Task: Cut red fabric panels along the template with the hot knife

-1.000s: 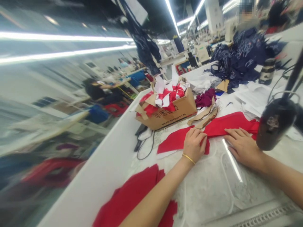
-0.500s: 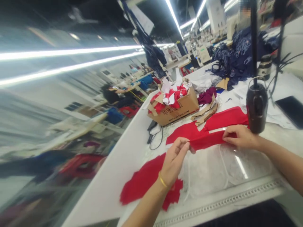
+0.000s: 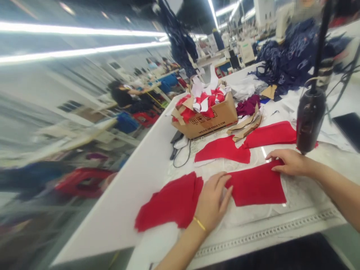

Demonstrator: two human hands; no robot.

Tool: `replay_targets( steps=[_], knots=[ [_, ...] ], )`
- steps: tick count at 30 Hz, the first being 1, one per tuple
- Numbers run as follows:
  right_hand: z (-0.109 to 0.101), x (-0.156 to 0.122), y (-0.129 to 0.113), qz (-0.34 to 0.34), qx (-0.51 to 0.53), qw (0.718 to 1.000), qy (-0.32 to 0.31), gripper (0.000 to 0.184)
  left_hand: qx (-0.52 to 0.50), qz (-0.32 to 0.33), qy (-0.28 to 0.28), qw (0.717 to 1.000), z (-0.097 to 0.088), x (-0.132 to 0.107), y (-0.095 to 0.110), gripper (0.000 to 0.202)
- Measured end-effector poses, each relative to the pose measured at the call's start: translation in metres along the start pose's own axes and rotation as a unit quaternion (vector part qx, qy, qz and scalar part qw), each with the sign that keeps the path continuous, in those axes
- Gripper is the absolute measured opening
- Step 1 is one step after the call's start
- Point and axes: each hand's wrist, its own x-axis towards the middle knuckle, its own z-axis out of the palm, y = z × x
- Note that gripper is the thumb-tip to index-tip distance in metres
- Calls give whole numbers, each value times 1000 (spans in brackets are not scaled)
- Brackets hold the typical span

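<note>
A red fabric piece (image 3: pixel 257 185) lies spread on the table in front of me. My left hand (image 3: pixel 212 200), with a yellow band at the wrist, has its thumb and fingers closed at the piece's upper left corner. At the upper right corner, my right hand (image 3: pixel 289 162) pinches the same piece. To the left of my left hand is a stack of red fabric pieces (image 3: pixel 170 202), partly covered by that hand. Farther back lie more red cut pieces, one shaped (image 3: pixel 222 150) and one long (image 3: pixel 271 135).
A cardboard box (image 3: pixel 208 123) of red and white scraps stands at the back left, a black cable (image 3: pixel 185 163) beside it. A black cylindrical device (image 3: pixel 311 120) stands near my right hand, a phone (image 3: pixel 348 129) beyond. Dark blue garments (image 3: pixel 295 56) are heaped behind.
The red piece between my hands has come toward me and now lies spread out, apart from the pieces behind it. My left hand has lowered slightly; the view has shifted.
</note>
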Motion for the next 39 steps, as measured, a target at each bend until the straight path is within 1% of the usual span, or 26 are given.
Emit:
replay_targets(
  steps=[1, 2, 3, 4, 5, 8, 11, 13, 15, 18, 20, 22, 24, 26, 28, 30, 34, 36, 39],
  knots=[
    [0, 0, 1, -5, -6, 1000, 5, 38, 34, 79, -10, 996, 4, -6, 4, 29],
    [1, 0, 3, -11, -13, 1000, 10, 36, 68, 152, -21, 986, 7, -12, 7, 30],
    [1, 0, 4, -15, -22, 1000, 17, 35, 95, 206, -30, 973, 9, -16, 10, 30],
    [1, 1, 5, -14, -33, 999, 27, 33, 111, 233, -36, 965, 10, -19, 11, 30],
    [1, 1, 6, -11, -46, 998, 35, 32, 121, 242, -36, 962, 10, -21, 11, 29],
    [-2, 3, 9, 16, -101, 993, 62, 30, 132, 223, -18, 966, 9, -20, 4, 27],
    [-7, 4, 11, 57, -157, 981, 99, 30, 129, 209, 0, 969, 7, -20, -5, 30],
    [-10, 4, 12, 80, -190, 971, 125, 30, 128, 214, 2, 969, 6, -23, -7, 34],
    [-12, 4, 14, 86, -210, 963, 146, 30, 134, 227, 0, 965, 3, -27, -7, 39],
    [-12, 3, 18, 68, -214, 959, 173, 28, 160, 253, -9, 954, -6, -30, -6, 49],
    [-11, 2, 23, 48, -205, 960, 183, 26, 185, 274, -13, 944, -12, -29, -5, 52],
    [-10, 1, 28, 33, -195, 961, 191, 24, 206, 301, -24, 931, -15, -26, -4, 47],
    [-10, 2, 33, 19, -182, 963, 196, 22, 214, 328, -34, 920, -16, -21, -3, 38],
    [-9, 2, 36, 5, -162, 966, 201, 20, 204, 344, -24, 916, -13, -18, -3, 29],
    [-7, 2, 36, -18, -137, 969, 207, 18, 177, 342, 3, 923, -8, -17, -1, 22],
    [-7, 1, 33, -44, -112, 969, 215, 16, 136, 323, 22, 936, -5, -17, 2, 18],
    [-5, -1, 25, -67, -85, 966, 235, 14, 71, 271, 11, 960, -5, -20, 7, 14],
    [-4, -1, 23, -70, -80, 964, 243, 13, 70, 259, 10, 963, -4, -20, 8, 18],
    [1, 1, 22, -81, -65, 963, 249, 13, 73, 258, 25, 963, 1, -20, 8, 22]
  ],
)
